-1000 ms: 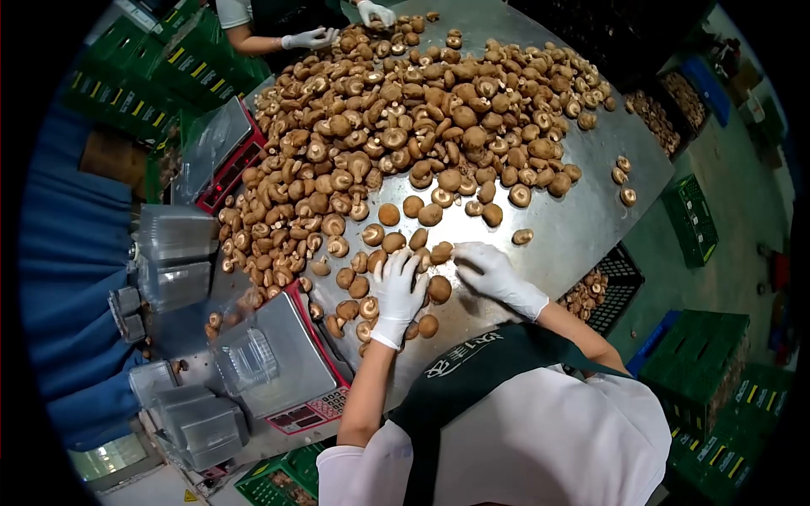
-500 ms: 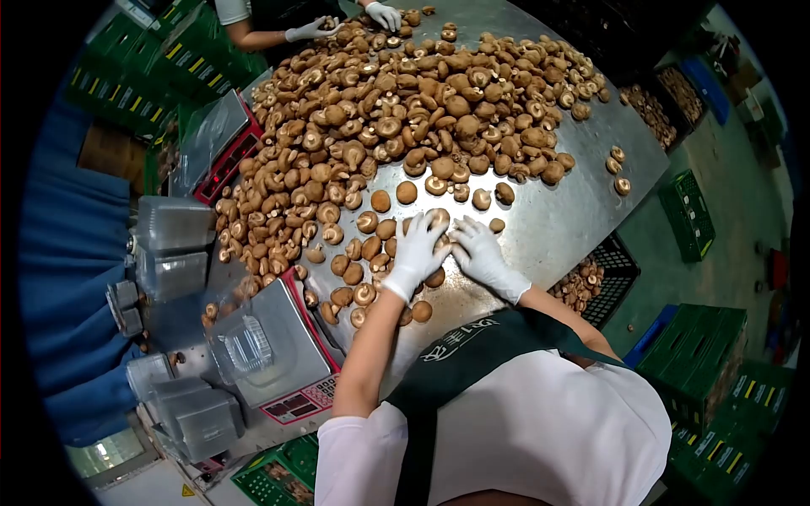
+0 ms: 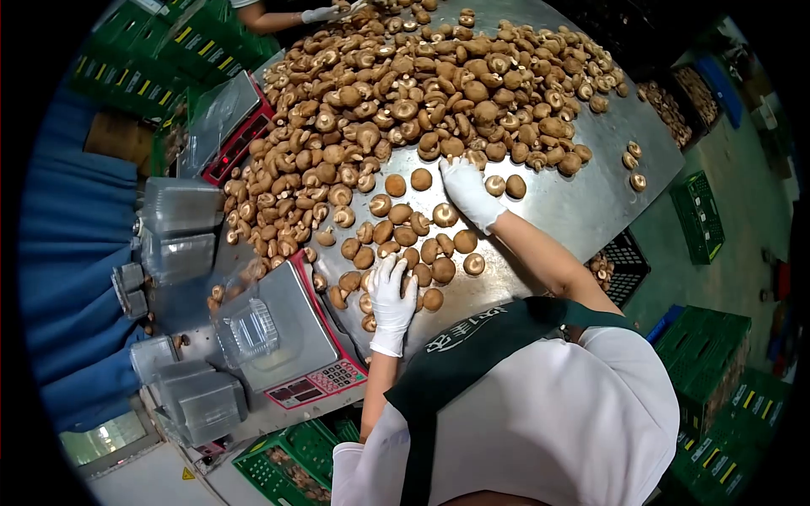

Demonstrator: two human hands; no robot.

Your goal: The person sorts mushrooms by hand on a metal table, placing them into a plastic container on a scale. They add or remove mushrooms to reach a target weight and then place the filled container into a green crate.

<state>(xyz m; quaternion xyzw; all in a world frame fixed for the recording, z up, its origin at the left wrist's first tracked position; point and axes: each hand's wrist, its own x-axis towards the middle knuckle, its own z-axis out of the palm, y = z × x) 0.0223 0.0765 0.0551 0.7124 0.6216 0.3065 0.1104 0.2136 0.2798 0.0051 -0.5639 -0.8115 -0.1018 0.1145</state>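
Note:
Brown mushrooms lie in a big heap (image 3: 405, 93) on the metal table (image 3: 582, 228). A looser group of mushrooms (image 3: 403, 234) is spread nearer to me. My left hand (image 3: 393, 305), in a white glove, rests over the near edge of this group, its fingers spread and touching mushrooms. Stretched farther forward, my gloved right hand (image 3: 469, 192) reaches the near edge of the heap; its fingertips are against mushrooms there, and what they hold, if anything, is hidden.
At left are a scale (image 3: 316, 337) with a clear tray (image 3: 253, 329) on it, a second scale (image 3: 245, 139) and stacked clear boxes (image 3: 181, 207). A co-worker's gloved hand (image 3: 325, 14) is at the far edge. Green crates (image 3: 704, 354) stand right.
My right hand has moved forward to the heap. My left hand has drawn back toward me and left. The co-worker's hands have shifted toward the top edge of the view.

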